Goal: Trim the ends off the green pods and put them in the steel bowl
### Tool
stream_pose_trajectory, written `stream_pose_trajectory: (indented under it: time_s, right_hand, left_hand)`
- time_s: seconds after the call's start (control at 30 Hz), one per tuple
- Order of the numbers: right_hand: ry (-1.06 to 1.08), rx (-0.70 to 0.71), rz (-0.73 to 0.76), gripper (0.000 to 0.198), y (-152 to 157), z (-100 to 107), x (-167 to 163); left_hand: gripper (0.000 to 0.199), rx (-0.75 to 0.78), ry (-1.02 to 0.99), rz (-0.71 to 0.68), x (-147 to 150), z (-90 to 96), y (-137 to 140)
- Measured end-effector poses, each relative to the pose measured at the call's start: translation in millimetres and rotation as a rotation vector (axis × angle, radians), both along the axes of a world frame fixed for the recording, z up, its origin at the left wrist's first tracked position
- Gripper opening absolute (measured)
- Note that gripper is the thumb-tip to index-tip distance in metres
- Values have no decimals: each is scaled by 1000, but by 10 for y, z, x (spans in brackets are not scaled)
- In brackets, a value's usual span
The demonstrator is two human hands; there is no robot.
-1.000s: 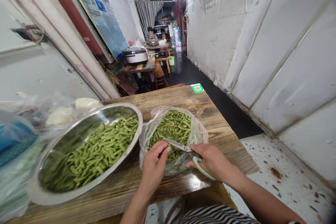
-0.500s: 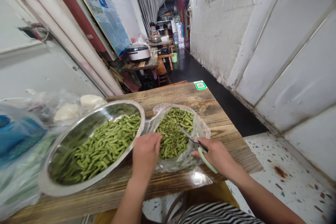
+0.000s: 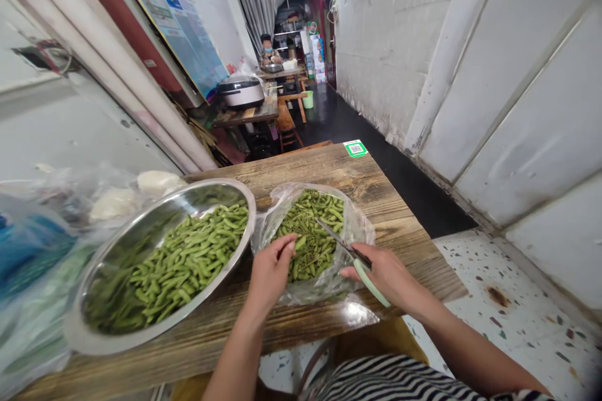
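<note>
My left hand (image 3: 273, 266) is closed in a pinch on a green soybean pod (image 3: 300, 242) at the left side of a clear plastic bag (image 3: 360, 225). Inside the bag lies a heap of soybean pods (image 3: 320, 200), some with brown stems among them. My right hand (image 3: 383, 272) grips scissors (image 3: 367, 282) with pale green handles, their blades pointing up and left over the heap. Left of the bag stands a large steel basin (image 3: 251, 200) holding many loose pods (image 3: 197, 257).
The wooden table (image 3: 399, 225) carries plastic bags (image 3: 42, 301) at the left and a green code sticker (image 3: 355, 148) at its far corner. Beyond, a cooker (image 3: 241, 93) rests on another table. A person (image 3: 270, 56) sits farther back. White panels line the right.
My left hand has moved a little right, from beside the basin to over the bag's edge, and a pod now shows in its fingertips. The scissors stay nearly in place.
</note>
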State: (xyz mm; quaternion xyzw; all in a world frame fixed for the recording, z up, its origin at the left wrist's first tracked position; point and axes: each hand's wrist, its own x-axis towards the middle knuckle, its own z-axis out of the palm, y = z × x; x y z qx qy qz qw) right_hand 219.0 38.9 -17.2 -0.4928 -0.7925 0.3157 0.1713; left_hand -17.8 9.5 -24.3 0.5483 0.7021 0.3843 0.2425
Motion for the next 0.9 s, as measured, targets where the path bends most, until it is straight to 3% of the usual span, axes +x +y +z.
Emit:
stream_pose_trajectory:
  time_s: [0.17,0.37,0.57,0.73,0.9]
  right_hand:
    - [66,-53,90,41,-29,122,-17]
    - [117,-76,152,36,-87,145,-23]
    - [108,-30,141,35,-104,170,-43]
    - [56,43,95,44,-108,132,-46]
    - [43,64,108,50,-107,94,-40]
  left_hand:
    - [39,7,-513,39,141,32,-85]
    - [33,18,-631,77,186,52,-139]
    - [33,-25,-996,77,269,170,-157]
    - [25,-59,-1196,111,340,229,-159]
    - [22,-51,-1268,115,348,193,-160]
